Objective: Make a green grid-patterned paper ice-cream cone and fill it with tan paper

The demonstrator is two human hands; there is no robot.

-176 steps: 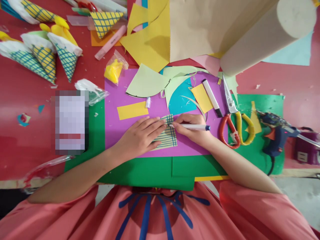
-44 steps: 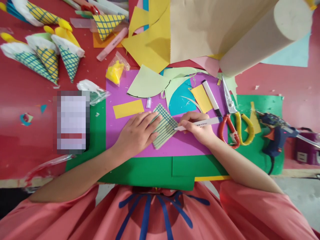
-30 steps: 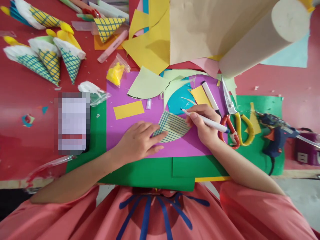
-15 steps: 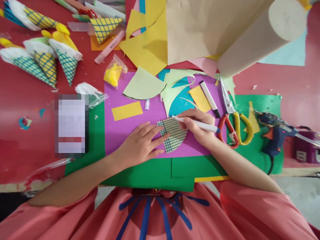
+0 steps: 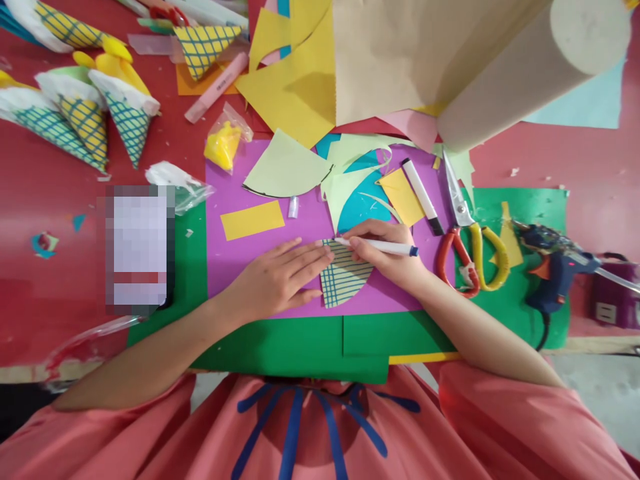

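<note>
While the left hand (image 5: 273, 280) lies flat, fingers spread, pinning the pale green fan-shaped cutout (image 5: 344, 280) to the purple sheet (image 5: 250, 267), the right hand (image 5: 385, 257) pinches a marker (image 5: 377, 247), tip at the cutout's far-left corner. Looks like grid-drawing; next line needs the paper kept steady.

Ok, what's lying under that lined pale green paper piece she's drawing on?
The lined paper piece lies flat on the purple sheet, which overlaps the green sheet. The left hand covers its left edge and the right hand its top right, so anything beneath those parts is hidden.
</note>
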